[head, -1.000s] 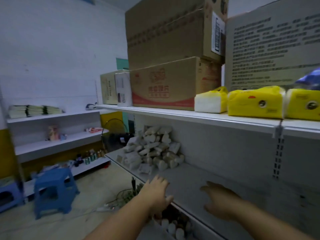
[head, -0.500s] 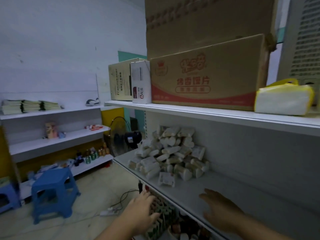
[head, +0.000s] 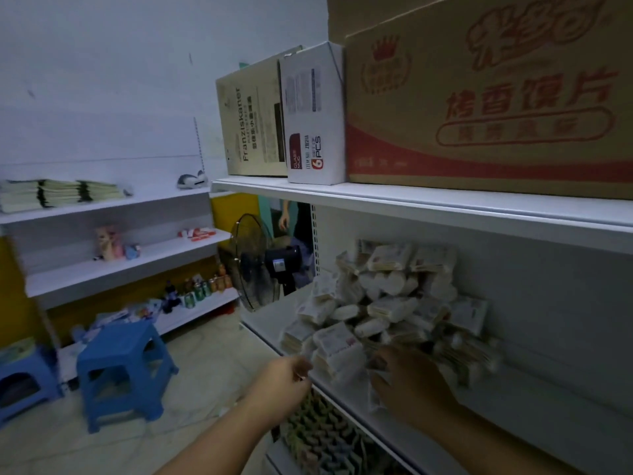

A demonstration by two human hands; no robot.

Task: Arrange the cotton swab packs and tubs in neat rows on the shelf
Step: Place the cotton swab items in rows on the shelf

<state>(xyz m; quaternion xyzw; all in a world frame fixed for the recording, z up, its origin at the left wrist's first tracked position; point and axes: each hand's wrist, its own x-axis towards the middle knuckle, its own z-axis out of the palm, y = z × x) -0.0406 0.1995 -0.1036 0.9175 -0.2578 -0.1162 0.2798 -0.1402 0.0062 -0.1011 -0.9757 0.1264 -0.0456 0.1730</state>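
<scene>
- Because the white plastic-wrapped cotton swab packs [head: 383, 303] lie in a loose heap just ahead of both hands rather than in rows, the sorting looks barely begun.
- The heap sits on a white metal shelf [head: 548, 406], banked against its back wall. That probably keeps the upper packs from sliding.
- The left hand [head: 284, 382] is at the shelf's front lip with its fingers bent toward the corner of the nearest pack. Blur hides whether it pinches that corner, so I cannot tell.
- The right hand [head: 407, 382] lies spread, fingers stretched forward onto the heap's near edge and touching packs. No grip shows. It looks placed to steady the packs or rake them toward the person.
- Rounder white shapes in the middle of the heap may be tubs, but they are too blurred to be sure.
- Bare shelf runs off to the right of the right hand, which seems the natural room for rows.
- The packs beside the left hand lie close to the lip, above the stock on the lower shelf [head: 318, 437] beneath both hands. A careless pull could tip them over.
</scene>
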